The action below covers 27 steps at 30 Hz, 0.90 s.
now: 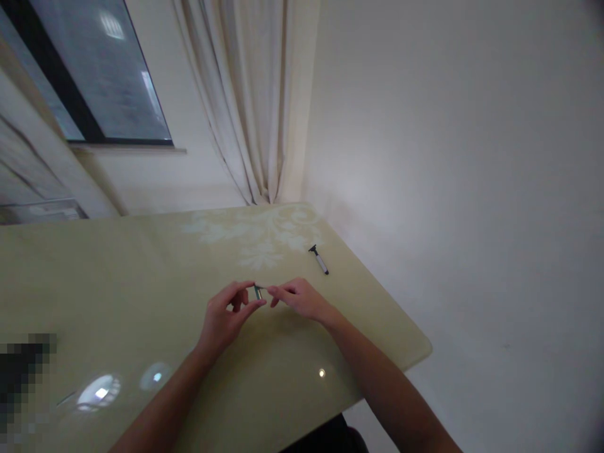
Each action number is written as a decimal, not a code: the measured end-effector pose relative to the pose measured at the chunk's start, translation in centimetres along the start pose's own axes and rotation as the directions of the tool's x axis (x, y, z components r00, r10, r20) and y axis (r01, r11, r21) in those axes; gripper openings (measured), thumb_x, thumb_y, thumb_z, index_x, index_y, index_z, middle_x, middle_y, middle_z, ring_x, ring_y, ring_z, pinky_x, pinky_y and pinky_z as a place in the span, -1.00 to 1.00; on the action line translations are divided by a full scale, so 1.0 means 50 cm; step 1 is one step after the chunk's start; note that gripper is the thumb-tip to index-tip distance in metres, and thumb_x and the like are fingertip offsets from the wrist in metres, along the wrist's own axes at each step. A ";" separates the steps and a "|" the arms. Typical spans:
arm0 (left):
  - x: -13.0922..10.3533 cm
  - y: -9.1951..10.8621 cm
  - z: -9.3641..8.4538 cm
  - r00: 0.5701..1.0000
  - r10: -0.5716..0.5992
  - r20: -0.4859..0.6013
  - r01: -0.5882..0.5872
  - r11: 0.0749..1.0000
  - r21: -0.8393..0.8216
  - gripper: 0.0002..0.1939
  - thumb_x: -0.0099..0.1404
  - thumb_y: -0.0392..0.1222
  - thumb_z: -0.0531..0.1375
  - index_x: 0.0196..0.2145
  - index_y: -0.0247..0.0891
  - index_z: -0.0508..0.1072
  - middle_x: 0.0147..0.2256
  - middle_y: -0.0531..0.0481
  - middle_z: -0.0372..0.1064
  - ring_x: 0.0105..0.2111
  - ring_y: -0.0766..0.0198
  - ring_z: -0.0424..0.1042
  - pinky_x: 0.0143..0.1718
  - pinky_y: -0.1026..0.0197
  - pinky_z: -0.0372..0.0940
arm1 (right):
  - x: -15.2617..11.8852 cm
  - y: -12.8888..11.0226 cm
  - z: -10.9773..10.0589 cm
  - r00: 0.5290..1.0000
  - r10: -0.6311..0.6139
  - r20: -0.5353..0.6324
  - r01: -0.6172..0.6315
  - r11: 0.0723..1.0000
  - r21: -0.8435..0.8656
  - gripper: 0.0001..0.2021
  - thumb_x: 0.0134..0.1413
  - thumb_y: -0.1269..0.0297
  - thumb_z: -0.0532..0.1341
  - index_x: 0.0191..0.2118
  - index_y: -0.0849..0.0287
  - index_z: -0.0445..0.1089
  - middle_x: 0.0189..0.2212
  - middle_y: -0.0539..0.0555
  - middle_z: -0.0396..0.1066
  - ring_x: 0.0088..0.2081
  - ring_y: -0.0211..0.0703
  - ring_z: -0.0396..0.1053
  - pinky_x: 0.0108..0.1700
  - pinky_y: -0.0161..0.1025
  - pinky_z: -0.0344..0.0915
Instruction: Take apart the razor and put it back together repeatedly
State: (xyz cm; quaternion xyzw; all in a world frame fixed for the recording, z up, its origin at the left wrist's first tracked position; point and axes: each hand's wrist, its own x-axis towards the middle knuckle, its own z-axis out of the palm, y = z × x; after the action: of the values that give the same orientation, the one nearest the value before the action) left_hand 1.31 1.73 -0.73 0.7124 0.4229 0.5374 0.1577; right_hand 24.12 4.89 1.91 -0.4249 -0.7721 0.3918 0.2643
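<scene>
Between the thumb and index finger of my left hand (231,311) is a small, thin green and silvery piece (258,292), held above the table. My right hand (296,297) is just to its right, its fingers pinched together near the top of the piece. A thin light sliver shows between the piece and my right fingertips, too small to make out. Beyond my right hand, a razor (319,260) with a black head and a grey and black handle lies on the table.
The glossy pale green table (117,289) has a white floral pattern toward its far corner. A wall (448,189) runs along the right. Curtains (245,94) and a window (108,69) are behind. A dark pixelated patch covers the lower left.
</scene>
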 end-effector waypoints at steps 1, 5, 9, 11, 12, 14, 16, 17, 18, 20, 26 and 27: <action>0.000 0.001 0.000 1.000 0.000 0.002 0.000 1.000 0.001 -0.66 0.25 -0.03 0.41 -0.07 -0.19 0.55 -0.49 0.17 0.33 -0.57 0.42 0.24 -0.52 0.35 0.20 | 0.000 0.001 -0.001 1.000 0.011 -0.025 -0.011 1.000 -0.021 -0.30 0.30 -0.31 0.07 -0.33 0.25 0.67 -0.66 -0.08 0.08 -0.54 -0.31 0.08 -0.42 -0.27 -0.07; -0.001 0.003 0.002 1.000 0.019 0.018 -0.019 1.000 0.011 -0.68 0.26 -0.04 0.40 -0.07 -0.17 0.54 -0.43 0.14 0.37 -0.57 0.43 0.22 -0.50 0.34 0.21 | 0.000 0.003 -0.003 1.000 -0.011 -0.020 0.011 1.000 -0.003 -0.31 0.32 -0.31 0.05 -0.29 0.23 0.67 -0.65 -0.09 0.06 -0.54 -0.32 0.07 -0.42 -0.28 -0.07; 0.000 0.003 0.001 0.999 0.044 0.023 -0.044 0.999 0.018 -0.70 0.27 -0.05 0.40 -0.08 -0.16 0.55 -0.39 0.12 0.37 -0.55 0.43 0.22 -0.47 0.34 0.23 | -0.001 0.001 -0.001 1.000 -0.014 -0.015 0.013 0.999 -0.036 -0.33 0.32 -0.28 0.07 -0.31 0.24 0.67 -0.65 -0.08 0.11 -0.53 -0.32 0.09 -0.42 -0.28 -0.06; 0.000 0.003 0.000 0.999 0.026 0.024 -0.027 0.999 0.024 -0.69 0.27 -0.04 0.39 -0.07 -0.15 0.55 -0.39 0.11 0.38 -0.56 0.43 0.21 -0.48 0.34 0.23 | -0.002 0.000 -0.001 0.999 -0.004 -0.045 0.001 0.998 -0.068 -0.32 0.32 -0.28 0.07 -0.31 0.25 0.67 -0.64 -0.07 0.15 -0.53 -0.32 0.10 -0.42 -0.28 -0.06; 0.000 0.004 -0.001 1.000 0.017 0.023 -0.018 1.000 0.025 -0.68 0.28 -0.03 0.39 -0.06 -0.15 0.55 -0.38 0.11 0.39 -0.56 0.43 0.21 -0.48 0.34 0.23 | -0.003 0.000 -0.001 0.999 -0.006 -0.044 0.003 0.998 -0.066 -0.33 0.32 -0.28 0.07 -0.30 0.25 0.67 -0.64 -0.07 0.15 -0.53 -0.31 0.11 -0.42 -0.28 -0.06; -0.001 0.004 -0.002 1.000 0.009 0.014 -0.010 1.000 0.022 -0.67 0.28 -0.03 0.39 -0.05 -0.16 0.54 -0.37 0.10 0.40 -0.56 0.43 0.21 -0.48 0.34 0.23 | -0.003 -0.001 -0.001 1.000 -0.018 -0.014 0.017 0.999 -0.042 -0.34 0.32 -0.27 0.07 -0.28 0.24 0.67 -0.64 -0.07 0.14 -0.54 -0.32 0.09 -0.43 -0.28 -0.07; -0.001 0.004 -0.002 1.000 0.011 0.011 -0.011 1.000 0.017 -0.67 0.27 -0.03 0.39 -0.05 -0.16 0.54 -0.38 0.10 0.41 -0.56 0.44 0.21 -0.49 0.34 0.23 | -0.004 -0.003 0.000 1.000 -0.018 0.007 0.018 0.999 -0.029 -0.35 0.33 -0.27 0.07 -0.27 0.23 0.67 -0.64 -0.08 0.12 -0.54 -0.32 0.09 -0.43 -0.28 -0.07; -0.001 0.004 -0.001 1.000 0.011 0.012 -0.011 1.000 0.015 -0.67 0.27 -0.03 0.39 -0.06 -0.16 0.54 -0.38 0.10 0.42 -0.57 0.44 0.21 -0.49 0.34 0.23 | -0.004 -0.004 0.000 1.000 -0.007 0.001 0.007 0.999 -0.039 -0.35 0.33 -0.26 0.08 -0.28 0.23 0.67 -0.64 -0.08 0.13 -0.54 -0.32 0.09 -0.43 -0.28 -0.07; -0.001 0.003 -0.001 1.000 0.009 0.015 -0.009 1.000 0.015 -0.68 0.27 -0.03 0.39 -0.06 -0.16 0.55 -0.39 0.10 0.42 -0.57 0.44 0.21 -0.49 0.34 0.23 | -0.003 -0.004 0.000 1.000 0.005 -0.018 -0.006 0.998 -0.057 -0.34 0.33 -0.26 0.08 -0.30 0.24 0.67 -0.64 -0.07 0.15 -0.53 -0.31 0.11 -0.43 -0.28 -0.06; -0.001 0.003 -0.001 1.000 -0.002 0.024 0.001 1.000 0.016 -0.68 0.27 -0.02 0.39 -0.07 -0.16 0.56 -0.39 0.10 0.43 -0.57 0.44 0.21 -0.50 0.34 0.23 | -0.003 -0.005 0.000 0.999 0.017 -0.051 -0.021 0.997 -0.079 -0.33 0.32 -0.26 0.08 -0.31 0.26 0.67 -0.65 -0.06 0.16 -0.53 -0.31 0.11 -0.42 -0.27 -0.06; 0.000 0.000 -0.004 1.000 0.010 0.011 -0.010 1.000 0.016 -0.68 0.25 -0.06 0.40 -0.06 -0.16 0.56 -0.39 0.11 0.44 -0.57 0.44 0.22 -0.48 0.34 0.25 | -0.003 -0.002 0.000 1.000 -0.005 -0.009 0.005 0.999 -0.043 -0.36 0.33 -0.25 0.09 -0.30 0.24 0.67 -0.65 -0.08 0.14 -0.54 -0.33 0.10 -0.43 -0.28 -0.07; 0.000 0.001 -0.004 1.000 0.012 0.011 -0.012 1.000 0.016 -0.69 0.25 -0.05 0.40 -0.07 -0.16 0.56 -0.39 0.11 0.44 -0.57 0.44 0.22 -0.49 0.35 0.24 | -0.003 -0.001 0.000 1.000 0.002 -0.029 -0.004 0.998 -0.063 -0.35 0.33 -0.25 0.10 -0.33 0.25 0.67 -0.66 -0.07 0.15 -0.54 -0.33 0.11 -0.43 -0.27 -0.07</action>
State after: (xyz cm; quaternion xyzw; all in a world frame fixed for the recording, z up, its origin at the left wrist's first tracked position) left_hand 1.12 1.65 -0.64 0.7191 0.4220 0.5311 0.1510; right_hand 24.18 4.74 1.96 -0.4399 -0.7795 0.3614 0.2612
